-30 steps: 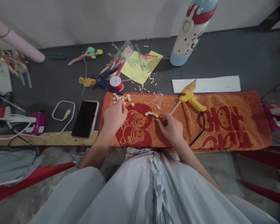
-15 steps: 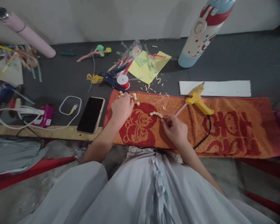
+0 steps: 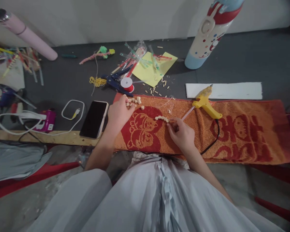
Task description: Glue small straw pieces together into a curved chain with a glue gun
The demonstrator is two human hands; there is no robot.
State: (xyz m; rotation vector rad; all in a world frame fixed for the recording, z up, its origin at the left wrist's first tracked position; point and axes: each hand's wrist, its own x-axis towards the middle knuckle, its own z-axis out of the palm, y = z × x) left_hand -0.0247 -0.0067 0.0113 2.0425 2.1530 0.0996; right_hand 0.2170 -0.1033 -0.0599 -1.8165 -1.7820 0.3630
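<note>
My left hand (image 3: pixel 120 111) is at the far left end of the orange towel (image 3: pixel 246 129), beside a small pile of short pale pieces (image 3: pixel 135 100). Its thumb and forefinger are apart at the pile's edge, and I see nothing held between them. Pinched in my right hand (image 3: pixel 182 133) is one end of a curved strip of small pale pieces (image 3: pixel 161 118), joined in a row above the towel. A yellow glue gun (image 3: pixel 206 104) lies to the right of that hand, a clear glue stick (image 3: pixel 188 113) coming out of its back.
Behind the towel lie dark blue pliers (image 3: pixel 116 80), a spool of red thread (image 3: pixel 127 84) and yellow paper (image 3: pixel 147 69) with scattered offcuts. A phone (image 3: pixel 94 119) is at the left; a white strip (image 3: pixel 241 91) and an upright bottle (image 3: pixel 203 45) stand at the right.
My left hand has moved a little left, off the pile, and its thumb and forefinger have parted, leaving more pieces in sight. My right hand keeps its place with the strip.
</note>
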